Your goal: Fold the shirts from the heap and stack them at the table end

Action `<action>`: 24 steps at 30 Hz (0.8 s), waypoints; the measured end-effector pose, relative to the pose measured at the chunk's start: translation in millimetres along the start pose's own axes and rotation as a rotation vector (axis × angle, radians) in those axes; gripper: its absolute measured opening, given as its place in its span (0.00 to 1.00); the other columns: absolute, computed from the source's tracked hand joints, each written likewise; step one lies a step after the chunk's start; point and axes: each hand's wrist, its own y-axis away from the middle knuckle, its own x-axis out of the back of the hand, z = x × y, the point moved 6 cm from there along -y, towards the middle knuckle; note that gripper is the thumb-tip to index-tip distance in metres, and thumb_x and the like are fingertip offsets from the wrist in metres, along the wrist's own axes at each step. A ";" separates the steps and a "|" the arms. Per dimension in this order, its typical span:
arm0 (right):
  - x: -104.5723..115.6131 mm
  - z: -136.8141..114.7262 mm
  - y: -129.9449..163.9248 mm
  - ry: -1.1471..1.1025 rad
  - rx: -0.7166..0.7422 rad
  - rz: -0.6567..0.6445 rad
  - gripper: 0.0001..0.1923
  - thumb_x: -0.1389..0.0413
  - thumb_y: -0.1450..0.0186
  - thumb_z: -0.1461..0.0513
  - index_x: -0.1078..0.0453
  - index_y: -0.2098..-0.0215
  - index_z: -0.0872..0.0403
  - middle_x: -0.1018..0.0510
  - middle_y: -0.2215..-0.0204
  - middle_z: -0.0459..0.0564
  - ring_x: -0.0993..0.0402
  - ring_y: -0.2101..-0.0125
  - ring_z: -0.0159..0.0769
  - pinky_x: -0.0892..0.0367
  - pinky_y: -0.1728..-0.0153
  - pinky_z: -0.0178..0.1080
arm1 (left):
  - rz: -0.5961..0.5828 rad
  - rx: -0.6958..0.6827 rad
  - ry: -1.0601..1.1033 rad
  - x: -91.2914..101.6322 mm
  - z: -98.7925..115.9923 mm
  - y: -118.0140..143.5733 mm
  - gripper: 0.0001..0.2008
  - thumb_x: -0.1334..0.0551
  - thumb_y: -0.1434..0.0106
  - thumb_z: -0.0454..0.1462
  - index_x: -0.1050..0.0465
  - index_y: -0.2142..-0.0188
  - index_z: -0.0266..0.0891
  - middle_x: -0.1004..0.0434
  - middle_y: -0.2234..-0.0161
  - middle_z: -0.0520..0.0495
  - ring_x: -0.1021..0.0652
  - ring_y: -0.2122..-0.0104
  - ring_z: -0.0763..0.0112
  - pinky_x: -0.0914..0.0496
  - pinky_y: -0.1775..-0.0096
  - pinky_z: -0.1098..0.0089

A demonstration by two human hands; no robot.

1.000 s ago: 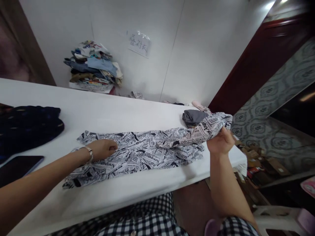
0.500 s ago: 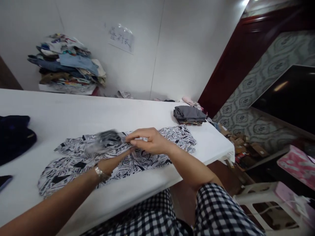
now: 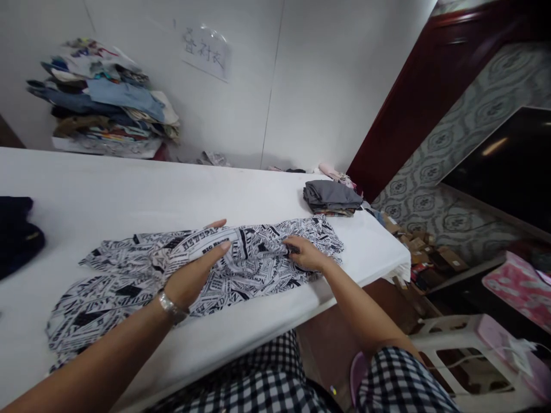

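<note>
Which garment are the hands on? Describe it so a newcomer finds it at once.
On the long white table, near its front edge, lies a spread-out shirt under the left hand and right hand. Unlike the grey folded stack behind it, it is white with black newspaper lettering.

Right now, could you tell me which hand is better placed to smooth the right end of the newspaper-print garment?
Probably the right hand: it already rests on that end of the black-and-white newspaper-print garment, while the left hand lies mid-garment.

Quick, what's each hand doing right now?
Left hand: open, flat on the printed shirt.
Right hand: fingers curled, pinching a fold of the shirt.
</note>
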 end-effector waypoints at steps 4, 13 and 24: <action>16.1 27.5 -10.7 -0.171 -0.090 0.209 0.13 0.51 0.41 0.60 0.26 0.64 0.54 0.23 0.69 0.46 0.30 0.65 0.38 0.35 0.58 0.41 | 0.048 0.016 0.297 0.6 8.4 -13.5 0.26 0.34 0.45 0.41 0.33 0.46 0.47 0.23 0.52 0.50 0.25 0.52 0.63 0.32 0.45 0.60; 38.6 54.1 -26.3 -0.184 -0.155 0.326 0.14 0.47 0.43 0.52 0.29 0.72 0.55 0.30 0.78 0.43 0.36 0.73 0.33 0.39 0.67 0.36 | 0.156 0.626 0.664 33.3 -90.2 11.3 0.08 0.44 0.37 0.40 0.29 0.66 0.40 0.22 0.63 0.44 0.21 0.60 0.64 0.26 0.52 0.57; 36.2 64.0 -16.4 -0.243 -0.161 0.294 0.17 0.42 0.46 0.52 0.25 0.64 0.55 0.21 0.70 0.47 0.29 0.70 0.37 0.35 0.63 0.40 | 0.319 -0.032 -0.720 106.0 -26.1 -26.6 0.20 0.43 0.41 0.49 0.26 0.55 0.41 0.23 0.53 0.43 0.24 0.56 0.59 0.31 0.50 0.60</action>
